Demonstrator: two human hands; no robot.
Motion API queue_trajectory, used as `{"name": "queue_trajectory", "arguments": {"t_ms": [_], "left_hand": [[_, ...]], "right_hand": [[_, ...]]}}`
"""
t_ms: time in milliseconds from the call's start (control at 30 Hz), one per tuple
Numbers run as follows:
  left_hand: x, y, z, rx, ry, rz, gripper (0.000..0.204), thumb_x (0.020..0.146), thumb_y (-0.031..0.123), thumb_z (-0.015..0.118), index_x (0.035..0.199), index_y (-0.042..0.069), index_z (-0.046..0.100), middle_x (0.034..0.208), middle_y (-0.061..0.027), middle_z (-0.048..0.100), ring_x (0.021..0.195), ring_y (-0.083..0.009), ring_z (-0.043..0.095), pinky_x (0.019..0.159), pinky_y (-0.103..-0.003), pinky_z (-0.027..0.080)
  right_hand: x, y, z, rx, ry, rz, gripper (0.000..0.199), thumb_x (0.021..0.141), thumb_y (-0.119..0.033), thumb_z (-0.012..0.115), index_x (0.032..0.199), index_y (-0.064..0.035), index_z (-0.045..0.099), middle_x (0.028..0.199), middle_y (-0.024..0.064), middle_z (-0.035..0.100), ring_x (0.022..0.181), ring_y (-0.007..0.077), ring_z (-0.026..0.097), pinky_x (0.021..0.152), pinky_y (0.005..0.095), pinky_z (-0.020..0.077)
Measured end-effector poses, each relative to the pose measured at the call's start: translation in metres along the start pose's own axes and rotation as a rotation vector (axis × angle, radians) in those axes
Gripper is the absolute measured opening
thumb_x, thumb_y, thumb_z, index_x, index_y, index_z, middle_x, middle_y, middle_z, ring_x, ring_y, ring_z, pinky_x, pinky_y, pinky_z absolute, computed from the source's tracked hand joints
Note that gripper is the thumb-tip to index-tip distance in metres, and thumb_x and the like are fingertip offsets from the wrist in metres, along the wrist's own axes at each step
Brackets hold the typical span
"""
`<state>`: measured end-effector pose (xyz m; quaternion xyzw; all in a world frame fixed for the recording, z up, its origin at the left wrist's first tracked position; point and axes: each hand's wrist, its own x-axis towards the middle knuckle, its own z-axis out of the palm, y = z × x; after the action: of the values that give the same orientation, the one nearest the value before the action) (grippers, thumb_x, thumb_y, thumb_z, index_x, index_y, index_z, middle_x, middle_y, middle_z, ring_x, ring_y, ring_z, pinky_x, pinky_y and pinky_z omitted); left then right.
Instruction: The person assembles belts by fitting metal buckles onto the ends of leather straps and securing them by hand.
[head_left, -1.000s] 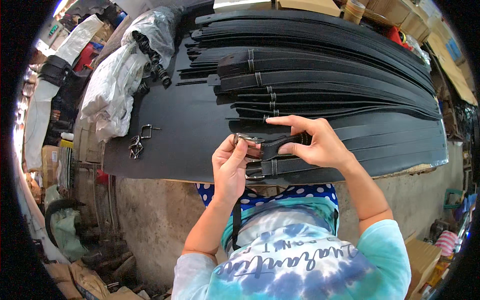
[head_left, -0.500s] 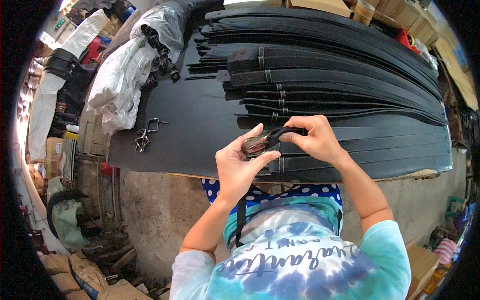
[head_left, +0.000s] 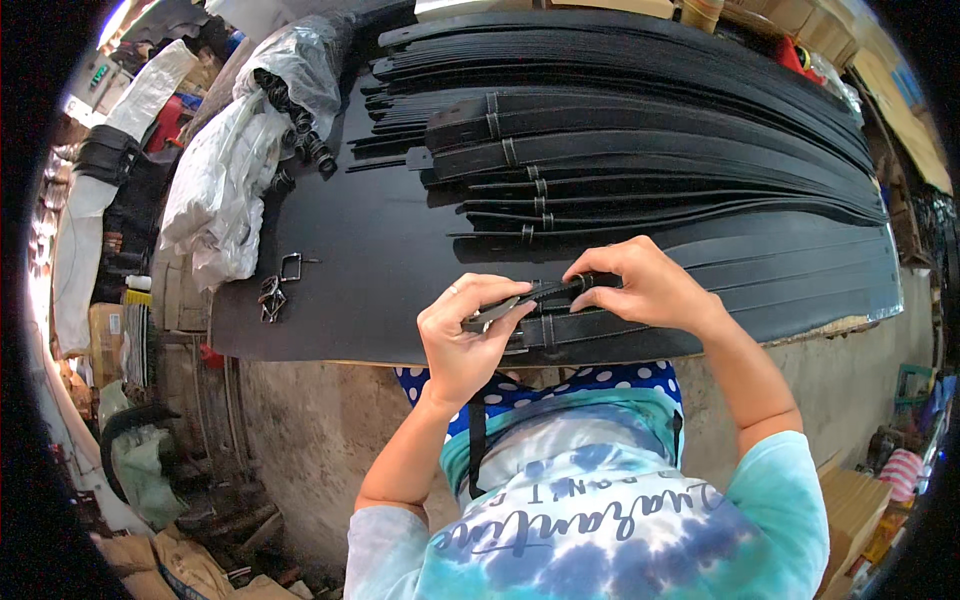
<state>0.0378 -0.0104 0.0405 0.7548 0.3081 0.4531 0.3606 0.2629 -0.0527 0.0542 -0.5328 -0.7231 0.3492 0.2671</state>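
Observation:
Above the near edge of the table, my left hand (head_left: 468,330) pinches the buckle end of a black belt between thumb and fingers. The silvery metal buckle (head_left: 486,318) shows edge-on, partly covered by those fingers. My right hand (head_left: 645,285) is curled round the black belt strap (head_left: 556,291) just right of the buckle, thumb and forefinger on it. The fingers hide part of the strap. Beneath the hands, flat black belts (head_left: 690,290) lie side by side along the near right of the table.
Stacked black belts (head_left: 620,130) with keeper loops fill the table's far and right side. Loose metal buckles (head_left: 272,298) lie on the black tabletop (head_left: 350,250) at left. Beyond them sits a clear plastic bag (head_left: 225,180) with black coiled pieces. Cardboard boxes stand around.
My left hand has turned the buckle from face-up to edge-on and now pinches it with closed fingers. My right hand has shifted slightly right along the strap. The whole view has moved a little.

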Motion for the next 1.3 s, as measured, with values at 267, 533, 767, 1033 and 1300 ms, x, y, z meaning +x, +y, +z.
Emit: {"name": "queue_trajectory", "arguments": {"t_ms": [267,533,767,1033,1300], "left_hand": [[0.005,0.008,-0.009,-0.023,-0.082,0.049,0.026,0.061,-0.01,0.075,0.084,0.001,0.07,0.085,-0.0115,0.069,0.079,-0.02,0.066,0.072,-0.028,0.051],[0.002,0.012,-0.009,-0.026,-0.111,0.028,0.026,0.061,-0.01,0.075,0.084,0.001,0.071,0.084,-0.011,0.069,0.078,-0.0192,0.066,0.071,-0.028,0.051],[0.001,0.01,-0.01,-0.012,-0.135,0.019,0.026,0.061,-0.01,0.075,0.084,0.001,0.071,0.084,-0.0109,0.069,0.078,-0.0191,0.066,0.071,-0.028,0.051],[-0.004,0.011,-0.003,-0.04,-0.154,-0.009,0.025,0.061,-0.007,0.076,0.084,0.002,0.072,0.085,-0.0108,0.069,0.079,-0.0191,0.066,0.072,-0.029,0.051],[-0.007,0.011,0.001,0.044,-0.103,-0.081,0.025,0.063,-0.013,0.071,0.085,0.0,0.07,0.082,-0.0094,0.066,0.078,-0.0157,0.063,0.071,-0.025,0.048]], "right_hand": [[0.002,-0.003,0.014,-0.135,0.199,-0.265,0.034,0.069,-0.007,0.074,0.102,-0.0044,0.067,0.086,0.0095,0.069,0.076,0.0257,0.063,0.069,0.0337,0.0498],[0.0,-0.005,0.018,-0.125,0.178,-0.307,0.035,0.072,-0.011,0.072,0.105,-0.0018,0.065,0.086,0.0125,0.068,0.078,0.0295,0.063,0.074,0.0362,0.0483],[-0.003,-0.008,0.022,-0.181,0.191,-0.357,0.037,0.07,-0.011,0.074,0.105,-0.002,0.065,0.085,0.012,0.068,0.079,0.0292,0.063,0.073,0.0365,0.0497],[0.001,-0.004,0.023,-0.127,0.102,-0.447,0.034,0.073,-0.015,0.073,0.104,-0.0024,0.065,0.086,0.0121,0.067,0.081,0.0301,0.063,0.072,0.0386,0.0503],[0.005,0.003,0.034,-0.077,0.073,-0.406,0.047,0.072,-0.02,0.074,0.114,-0.0035,0.06,0.088,0.0128,0.065,0.083,0.0306,0.061,0.076,0.0394,0.0459]]}}
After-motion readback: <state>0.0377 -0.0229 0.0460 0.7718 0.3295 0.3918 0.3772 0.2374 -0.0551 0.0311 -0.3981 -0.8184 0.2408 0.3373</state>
